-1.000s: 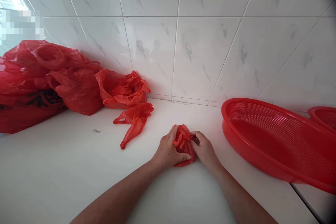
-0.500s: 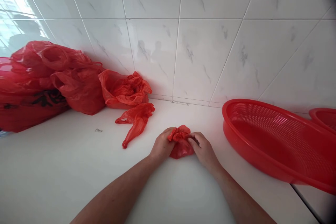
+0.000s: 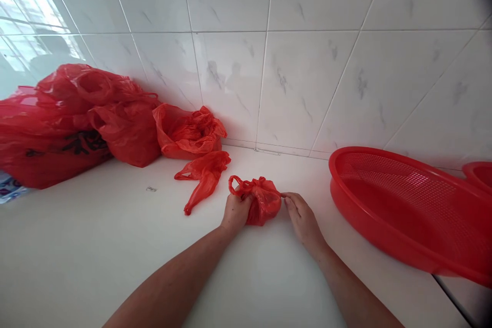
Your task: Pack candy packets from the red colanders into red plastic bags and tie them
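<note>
The small knotted red plastic bag [image 3: 265, 204] lies between the two hands, just above the surface or on it; which cannot be told. Its left side is in the left hand [image 3: 237, 210], whose fingers are partly hidden by the plastic and closed on it. The right hand [image 3: 303, 220] is at its other side, fingers close together and fingertips touching its edge; whether they pinch it cannot be told.

The bag's handle loop points left, over the left hand's fingers, and the rounded body bulges toward the right hand and the person. Loop included, its long axis runs mostly sideways, from the left hand across to the right fingertips.

Beyond the left hand and to its left, a limp red plastic bag [image 3: 203, 177] lies on the white surface [image 3: 154, 251], its narrow tip toward the person. Farther out stand an open red plastic bag [image 3: 186, 136] and a pile of full red bags [image 3: 77, 123]. Right of the right hand sits a large red perforated basket [image 3: 384, 220], well apart from the left hand.
</note>
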